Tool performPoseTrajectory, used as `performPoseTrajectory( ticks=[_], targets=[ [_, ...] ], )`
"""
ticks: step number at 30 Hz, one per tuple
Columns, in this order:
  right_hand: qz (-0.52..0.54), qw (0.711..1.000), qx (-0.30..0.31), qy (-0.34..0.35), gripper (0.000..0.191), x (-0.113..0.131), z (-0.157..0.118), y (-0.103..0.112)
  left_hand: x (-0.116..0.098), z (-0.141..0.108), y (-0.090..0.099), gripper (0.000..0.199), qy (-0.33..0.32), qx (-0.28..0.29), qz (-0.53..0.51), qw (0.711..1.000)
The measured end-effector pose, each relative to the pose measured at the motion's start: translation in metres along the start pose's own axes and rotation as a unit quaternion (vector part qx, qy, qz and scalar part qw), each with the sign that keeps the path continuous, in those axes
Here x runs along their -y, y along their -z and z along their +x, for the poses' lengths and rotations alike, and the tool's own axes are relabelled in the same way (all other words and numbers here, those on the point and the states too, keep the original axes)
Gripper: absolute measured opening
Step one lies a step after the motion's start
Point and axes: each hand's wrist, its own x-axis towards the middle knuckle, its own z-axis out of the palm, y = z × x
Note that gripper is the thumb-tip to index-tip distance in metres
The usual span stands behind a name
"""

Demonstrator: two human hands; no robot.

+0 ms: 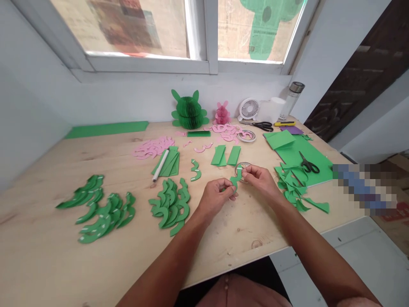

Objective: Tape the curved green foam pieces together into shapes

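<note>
Above the table's right-hand middle, my left hand (pixel 217 194) pinches the lower end of a curved green paper strip (pixel 235 180). My right hand (pixel 259 178) has its thumb and fingers closed at the upper end, where a small whitish patch shows. Partly behind my right hand lies a roll of tape (pixel 240 167). Left of my left hand are a pile of wavy green paper strips (pixel 166 204) and a single strip (pixel 195 170) with white patches. Further left, more green strips (pixel 104 217) carry similar white patches.
Black scissors (pixel 308 163) lie on green sheets (pixel 319 170) at right, beside green scraps (pixel 289 187). A white marker (pixel 160 165) rests on folded green paper (pixel 172 164). Pink cutouts (pixel 155 147), a green paper figure (pixel 191 111) and a small fan (pixel 249 109) stand further back.
</note>
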Motion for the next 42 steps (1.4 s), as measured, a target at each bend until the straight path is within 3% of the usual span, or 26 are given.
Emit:
performPoseTrajectory(
  ticks=[4, 9, 16, 29, 38, 42],
  targets=[
    [-0.018, 1.0, -0.013, 0.007, 0.017, 0.0, 0.001, 0.0, -0.001, -0.001, 0.0, 0.014, 0.006, -0.009, -0.025, 1.0],
    [-0.072, 0.992, -0.099, 0.028, 0.017, -0.003, 0.004, 0.006, -0.001, -0.001, 0.001, 0.016, 0.016, -0.034, -0.035, 0.999],
    [-0.213, 0.958, -0.185, 0.052, 0.019, -0.007, 0.011, 0.023, -0.002, 0.0, 0.003, 0.021, 0.026, -0.052, -0.057, 0.997],
    [-0.431, 0.887, -0.156, 0.059, 0.016, -0.019, 0.016, 0.026, -0.001, 0.001, 0.004, 0.019, 0.028, -0.043, -0.056, 0.997],
    [-0.49, 0.856, -0.146, 0.07, 0.016, -0.025, 0.018, 0.023, -0.002, 0.001, 0.004, 0.02, 0.03, -0.046, -0.054, 0.997],
    [-0.488, 0.86, -0.139, 0.064, 0.016, -0.025, 0.02, 0.022, -0.001, 0.001, 0.004, 0.019, 0.028, -0.046, -0.053, 0.997]
  ],
)
